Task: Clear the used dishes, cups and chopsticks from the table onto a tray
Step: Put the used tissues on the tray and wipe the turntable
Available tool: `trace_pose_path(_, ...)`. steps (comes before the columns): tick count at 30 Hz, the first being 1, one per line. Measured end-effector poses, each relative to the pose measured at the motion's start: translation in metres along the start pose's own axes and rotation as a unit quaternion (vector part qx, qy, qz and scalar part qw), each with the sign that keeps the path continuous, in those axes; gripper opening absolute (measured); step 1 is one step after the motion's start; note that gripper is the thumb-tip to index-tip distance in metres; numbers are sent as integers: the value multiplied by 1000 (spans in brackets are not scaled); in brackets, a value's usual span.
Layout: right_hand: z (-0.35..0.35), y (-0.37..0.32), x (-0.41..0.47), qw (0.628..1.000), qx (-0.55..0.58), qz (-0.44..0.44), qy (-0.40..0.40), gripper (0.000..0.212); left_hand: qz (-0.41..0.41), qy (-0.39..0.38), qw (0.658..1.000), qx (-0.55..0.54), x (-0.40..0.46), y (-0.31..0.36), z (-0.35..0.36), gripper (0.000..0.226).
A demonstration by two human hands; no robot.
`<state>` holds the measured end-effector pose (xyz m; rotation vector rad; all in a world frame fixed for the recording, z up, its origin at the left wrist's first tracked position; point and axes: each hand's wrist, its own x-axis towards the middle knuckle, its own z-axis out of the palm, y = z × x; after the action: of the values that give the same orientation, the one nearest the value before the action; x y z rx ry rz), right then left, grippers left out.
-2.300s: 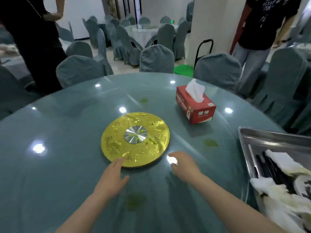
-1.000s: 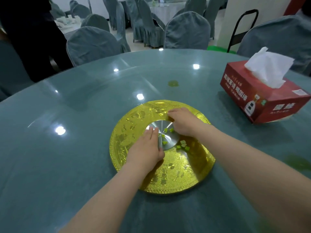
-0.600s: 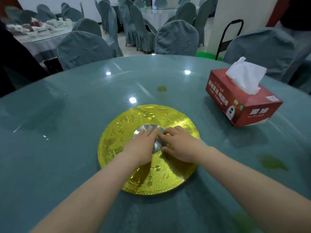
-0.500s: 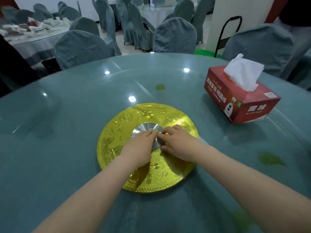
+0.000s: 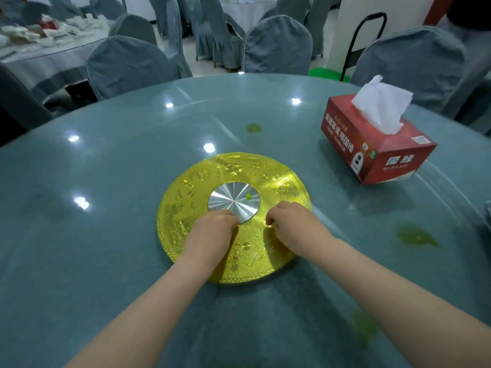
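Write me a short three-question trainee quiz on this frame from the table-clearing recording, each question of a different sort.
1. True or false: the red cardboard tissue box stands on the round gold embossed disc.
2. Which item lies on the disc's silver metal centre plate? A) chopsticks B) small green bit C) cup
3. Fill in: both the left hand and the right hand are over the ____ disc.

Key:
1. False; the box stands on the glass-topped round table, apart from the disc.
2. B
3. gold

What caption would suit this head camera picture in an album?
Both hands, left hand and right hand, curled on a gold disc beside a red tissue box.
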<state>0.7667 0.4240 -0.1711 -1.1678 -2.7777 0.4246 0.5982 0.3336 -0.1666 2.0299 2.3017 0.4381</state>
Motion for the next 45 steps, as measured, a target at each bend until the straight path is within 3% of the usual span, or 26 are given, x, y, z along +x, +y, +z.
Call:
trace_pose_path(4, -10, -2, -8, 998, 31, 46, -27, 31, -27, -33, 999, -6, -5, 4, -5, 26)
trace_pose_path(11, -39, -2, -50, 970, 194, 133, 53, 25, -54, -78, 995, -25, -8, 28, -45, 25)
trace_pose_path(17, -51, 3, -100, 943, 255, 187, 103, 24, -3, -135, 989, -62, -40, 82, -69, 22)
trace_pose_path(19, -46, 3, -111, 915, 311, 233, 106, 23, 12, -149, 987, -65, -54, 99, -70, 22)
trace_pose_path(21, -42, 2, -117, 848, 416, 301, 129, 25, 1, -140, 986, -86, -68, 111, -71, 22)
trace_pose_path(22, -44, 1, -119, 792, 488, 334, 149, 25, -13, -128, 986, -107, -75, 115, -71, 22)
trace_pose_path(25, -56, -2, -127, 562, 707, 379, 202, 21, -97, -104, 964, -225, -92, 121, -74, 15)
trace_pose_path(27, -66, -5, -135, 434, 790, 379, 209, 19, -166, -109, 932, -302, -101, 122, -78, 12)
trace_pose_path(29, -76, -7, -142, 375, 824, 374, 203, 23, -234, -106, 868, -425, -104, 123, -83, 11)
trace_pose_path(30, -80, -9, -145, 370, 829, 369, 200, 26, -272, -99, 806, -516, -105, 123, -88, 11)
trace_pose_path(32, -85, -12, -149, 382, 831, 354, 194, 26, -340, -73, 625, -699, -104, 124, -99, 11)
trace_pose_path(34, -90, -13, -153, 406, 827, 343, 180, 23, -382, -46, 458, -801, -105, 123, -105, 12)
trace_pose_path(36, -92, -13, -155, 442, 812, 342, 167, 21, -398, -51, 346, -848, -110, 124, -105, 12)
trace_pose_path(37, -93, -13, -155, 461, 803, 342, 160, 21, -399, -60, 312, -860, -113, 124, -103, 10)
trace_pose_path(39, -92, -11, -156, 499, 782, 343, 147, 20, -398, -65, 295, -866, -118, 124, -98, 6)
trace_pose_path(40, -90, -8, -156, 519, 771, 341, 144, 20, -402, -68, 308, -860, -119, 124, -96, 6)
trace_pose_path(42, -85, -2, -155, 583, 727, 334, 139, 20, -417, -84, 374, -824, -120, 125, -89, 12)
trace_pose_path(43, -82, 2, -155, 653, 669, 328, 133, 22, -423, -96, 423, -795, -119, 124, -83, 20)
trace_pose_path(45, -72, 10, -153, 848, 431, 295, 87, 29, -415, -119, 552, -713, -118, 124, -68, 37)
